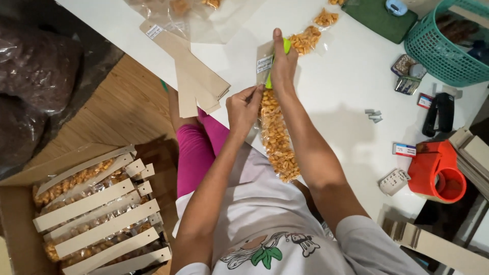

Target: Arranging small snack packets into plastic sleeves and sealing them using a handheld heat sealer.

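Two hands work on a long clear bag of orange snacks at the near edge of the white worktop.

The right hand point(283, 63) is closed around a green stapler point(277, 61), pressing it down on the paper header card point(264, 64) at the top of the snack bag point(277, 135). The left hand point(244, 107) pinches the bag's edge just below the card. The bag lies lengthwise, its lower end hanging over the near edge of the worktop point(341, 91). More filled bags point(305, 39) trail toward the far edge. Blank card strips point(191, 76) lie near the left edge, a teal basket point(443, 46) at the far right corner, and a cardboard box point(20, 214) of finished packs on the floor.
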